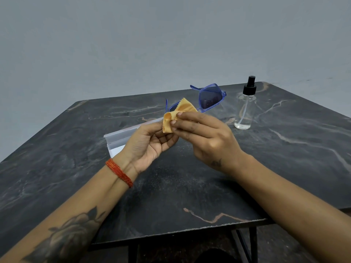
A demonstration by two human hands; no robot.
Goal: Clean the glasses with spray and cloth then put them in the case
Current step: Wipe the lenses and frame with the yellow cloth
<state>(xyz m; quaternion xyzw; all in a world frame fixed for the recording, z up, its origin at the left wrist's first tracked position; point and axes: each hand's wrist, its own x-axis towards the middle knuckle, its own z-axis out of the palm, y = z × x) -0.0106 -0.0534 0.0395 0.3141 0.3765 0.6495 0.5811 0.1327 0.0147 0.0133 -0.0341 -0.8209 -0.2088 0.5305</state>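
Blue-framed sunglasses (pixel 210 98) with dark lenses are held up above the table, tilted. My left hand (pixel 148 143) grips their lower left part from below, though the exact hold is hidden by the cloth. An orange cloth (pixel 179 114) with a zigzag edge is folded over the left lens. My right hand (pixel 205 135) pinches that cloth between thumb and fingers. A clear spray bottle (pixel 245 112) with a black pump top stands upright to the right. Behind my left hand lies the white glasses case (pixel 121 135), open.
The table (pixel 171 186) is dark marble-patterned, with its front edge near me and black metal legs below. A plain grey wall rises behind it. A red thread band circles my left wrist.
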